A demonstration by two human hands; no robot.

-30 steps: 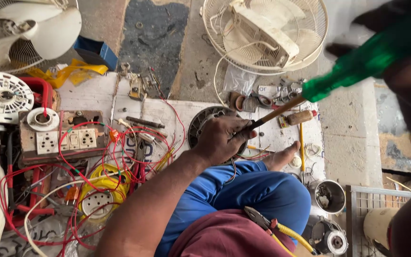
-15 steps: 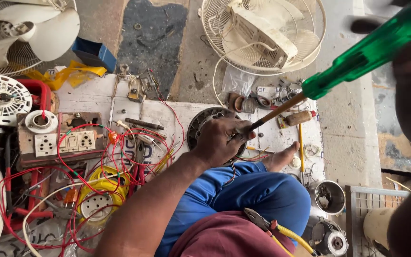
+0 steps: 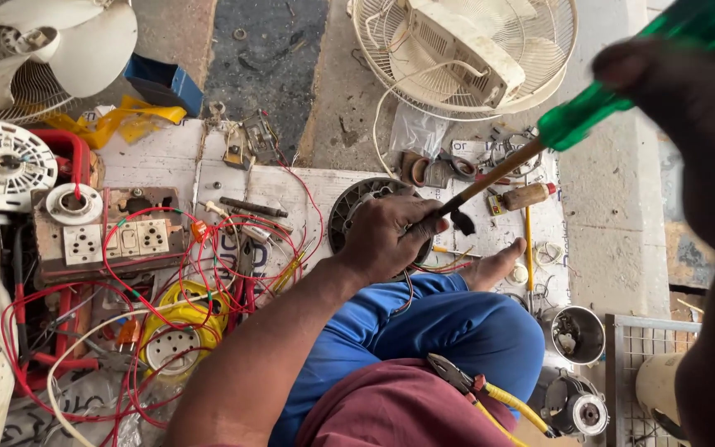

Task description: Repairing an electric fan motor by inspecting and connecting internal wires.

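My left hand (image 3: 388, 236) is closed over a round dark fan motor stator (image 3: 349, 204) that rests on the white board by my knee. My right hand (image 3: 680, 108) fills the upper right corner, gripping the green handle of a long screwdriver (image 3: 581, 120). The screwdriver's shaft runs down and left, and its tip meets the motor under my left fingers. Thin coloured wires trail from the motor across my blue trouser leg (image 3: 448, 323).
A white fan cage (image 3: 465, 54) lies at the top. Left: a switchboard (image 3: 117, 240) with red wires, a white motor cover (image 3: 2, 161), a yellow wire coil (image 3: 171, 335). Pliers (image 3: 473, 385) lie on my lap; metal cups (image 3: 577, 331) and a wire grille (image 3: 647, 372) at right.
The right hand and green handle have shifted slightly right and up in the frame. The left hand stays on the motor with the screwdriver tip against it.
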